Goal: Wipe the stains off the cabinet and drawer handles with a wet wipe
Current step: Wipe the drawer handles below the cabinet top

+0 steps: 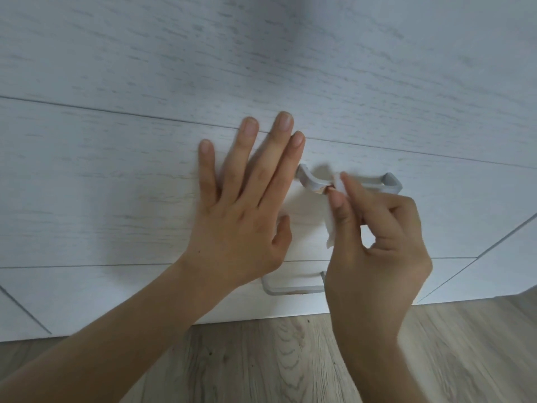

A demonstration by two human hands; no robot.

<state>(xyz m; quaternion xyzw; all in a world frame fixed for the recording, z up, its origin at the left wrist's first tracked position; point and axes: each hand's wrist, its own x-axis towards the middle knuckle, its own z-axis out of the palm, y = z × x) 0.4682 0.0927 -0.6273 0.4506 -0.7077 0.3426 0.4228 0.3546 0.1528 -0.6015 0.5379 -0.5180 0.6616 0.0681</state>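
The upper drawer handle (pixel 348 181) is serving as the landmark. It is a grey bar whose long axis is running left to right across the white drawer front (pixel 116 184), with a mounting post at each end.

The right hand (pixel 374 242) is lying directly below and in front of the handle. Its thumb and forefinger are pinching a folded wet wipe (pixel 334 216), and the upper edge of the wipe is pressing against the bar just left of its middle. A brownish stain (pixel 322 191) is showing on the bar immediately left of the contact point.

The left hand (pixel 241 199) is lying flat on the drawer front to the left of the handle, fingers straight and spread, holding nothing. Its forefinger is ending just beside the left post of the handle. The two hands are apart, with the left post between them.

Judgement: the right hand is the nearer one and is doing the wiping, so the stroke should be running along the bar axis, leftward over the stain.

A lower drawer handle (pixel 293 289) is sitting below the landmark, partly hidden by the right hand; a small brown mark appears to be showing on its lower edge.
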